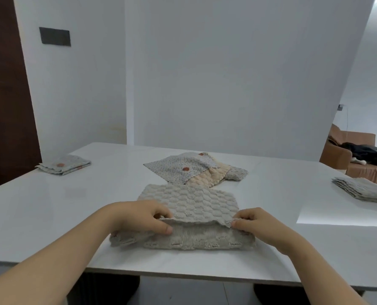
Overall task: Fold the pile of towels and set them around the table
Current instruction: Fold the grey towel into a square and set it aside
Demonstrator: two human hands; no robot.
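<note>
at the near edge of the white table (51, 216) a grey towel (189, 203) with a bumpy weave lies flat, its near part doubled over on itself. the left hand (139, 219) pinches the folded edge at its left end, thumb in front and fingers curled behind. the right hand (253, 223) pinches the same edge at its right end, fingers curled down over the cloth. the fold is raised a little between the two hands, and the lower layer rests on the table under them.

just beyond this towel, near the middle of the table, sits the pile: a spotted towel (178, 168) with a red dot lies on top, a cream towel (211, 177) shows under it, and a grey one (237, 172) pokes out on the right.

at the far left corner lies a folded spotted towel (64, 165). at the right edge lies a folded grey towel (365, 190).

past the table stands a white wall (227, 73), with a brown sofa (348, 157) at the far right.
</note>
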